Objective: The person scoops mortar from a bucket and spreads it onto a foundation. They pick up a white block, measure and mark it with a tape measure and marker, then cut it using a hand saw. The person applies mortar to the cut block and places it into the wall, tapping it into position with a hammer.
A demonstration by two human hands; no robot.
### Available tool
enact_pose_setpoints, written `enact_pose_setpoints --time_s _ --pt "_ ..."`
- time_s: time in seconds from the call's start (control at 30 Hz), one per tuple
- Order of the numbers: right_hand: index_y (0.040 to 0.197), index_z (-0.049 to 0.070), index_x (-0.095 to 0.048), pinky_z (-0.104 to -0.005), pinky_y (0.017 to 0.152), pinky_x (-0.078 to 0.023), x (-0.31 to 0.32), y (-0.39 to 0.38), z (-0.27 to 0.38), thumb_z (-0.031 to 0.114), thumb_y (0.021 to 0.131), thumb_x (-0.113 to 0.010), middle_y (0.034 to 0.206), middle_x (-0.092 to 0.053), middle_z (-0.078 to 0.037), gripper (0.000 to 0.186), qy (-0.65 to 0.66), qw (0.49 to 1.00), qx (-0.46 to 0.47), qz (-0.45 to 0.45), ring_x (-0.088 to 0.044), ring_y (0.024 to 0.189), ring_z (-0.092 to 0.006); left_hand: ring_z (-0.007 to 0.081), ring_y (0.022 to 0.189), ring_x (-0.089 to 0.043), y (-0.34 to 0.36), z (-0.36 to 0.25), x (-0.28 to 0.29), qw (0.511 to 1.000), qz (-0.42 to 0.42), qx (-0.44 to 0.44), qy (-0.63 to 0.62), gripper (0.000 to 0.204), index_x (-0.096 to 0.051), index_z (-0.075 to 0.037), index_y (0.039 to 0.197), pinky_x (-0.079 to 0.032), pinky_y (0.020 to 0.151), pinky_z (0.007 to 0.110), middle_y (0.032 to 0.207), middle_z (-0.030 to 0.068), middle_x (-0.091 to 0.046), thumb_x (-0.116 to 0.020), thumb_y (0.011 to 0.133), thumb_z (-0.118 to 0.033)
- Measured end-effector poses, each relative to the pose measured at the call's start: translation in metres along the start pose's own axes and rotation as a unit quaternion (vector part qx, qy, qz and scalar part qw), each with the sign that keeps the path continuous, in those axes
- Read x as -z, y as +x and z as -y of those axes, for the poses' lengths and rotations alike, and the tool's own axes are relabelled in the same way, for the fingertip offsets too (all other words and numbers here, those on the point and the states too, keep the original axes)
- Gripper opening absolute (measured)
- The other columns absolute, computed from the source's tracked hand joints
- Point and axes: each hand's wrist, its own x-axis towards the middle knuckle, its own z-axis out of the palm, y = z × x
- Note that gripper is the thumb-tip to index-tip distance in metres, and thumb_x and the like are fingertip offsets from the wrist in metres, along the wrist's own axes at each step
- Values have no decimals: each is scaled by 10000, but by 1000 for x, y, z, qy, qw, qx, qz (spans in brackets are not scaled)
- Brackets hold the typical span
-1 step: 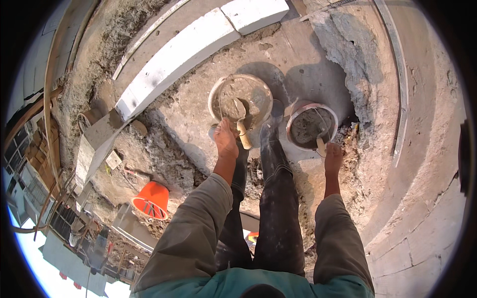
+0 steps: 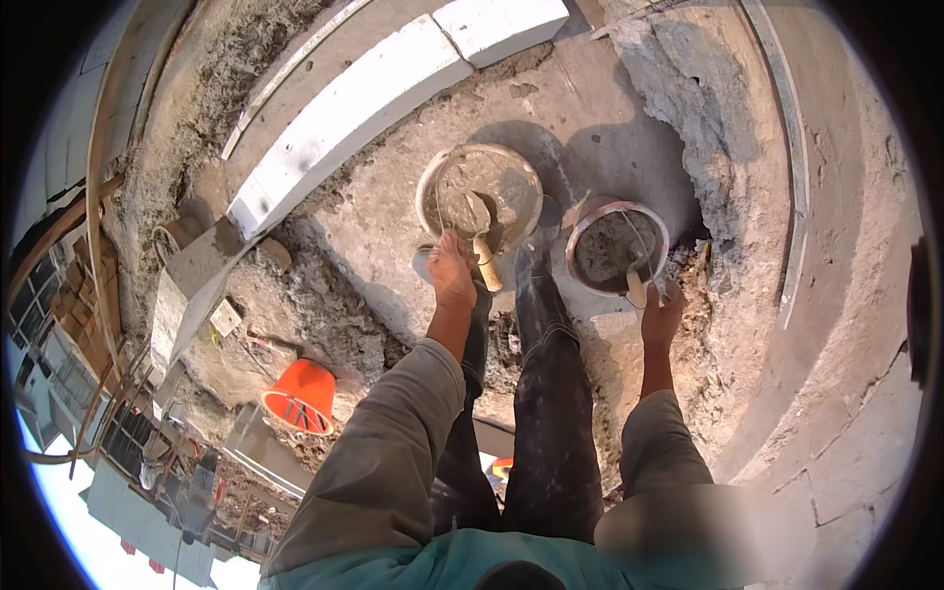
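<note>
A large round bucket (image 2: pixel 536 211) of wet grey mortar stands ahead of my feet. A trowel (image 2: pixel 484 258) rests in it, its blade on the mortar and its wooden handle over the near rim. At the bucket's near left rim, my left hand (image 2: pixel 452 273) is closed round what looks like its thin wire handle (image 2: pixel 440 202). To the right stands a smaller bucket (image 2: pixel 591 218) with grey mortar and a wire handle. A pale wooden grip (image 2: pixel 637 290) lies at its near rim. Beside that grip my right hand (image 2: pixel 663 311) has its fingers slightly apart, holding nothing visible.
A low row of white blocks (image 2: pixel 354 118) curves along the far left. An orange bucket (image 2: pixel 301 395) lies tipped on rough ground near a hammer-like tool (image 2: pixel 272 345). Broken concrete (image 2: pixel 688 108) rises at the far right. A blurred patch hides my right upper arm.
The fingers of my right hand have spread a little beside the small bucket. My left hand and the large bucket have shifted very slightly to the right.
</note>
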Motion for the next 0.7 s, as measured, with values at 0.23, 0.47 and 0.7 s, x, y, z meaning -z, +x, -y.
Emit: enact_pose_setpoints --time_s 0.23,0.47,0.7 --pt "1264 16 -532 -492 933 -480 -92 -51 140 141 894 -651 1155 -607 -236 408 67 928 221 293 -609 1041 -428 123 676 -527 9 31 8 985 42 -104 134 302 -631 -28 827 -474 656 292 731 36 -580 -492 1029 -203" --pt "1350 64 -445 -528 977 -475 -207 -48 165 376 966 -548 1317 -525 -248 505 -91 897 53 429 -512 1251 -449 200 721 -683 54 2 62 858 107 -147 480 291 -683 41 947 -520 679 346 786 115 -712 -533 975 -207" --pt "1365 13 -464 -448 982 -467 -156 -110 90 297 926 -624 1310 -534 -236 547 51 967 -80 236 -536 1231 -391 236 847 -710 22 -16 27 901 281 -43 327 350 -637 79 1109 -537 754 327 918 153 -718 -619 933 -223"
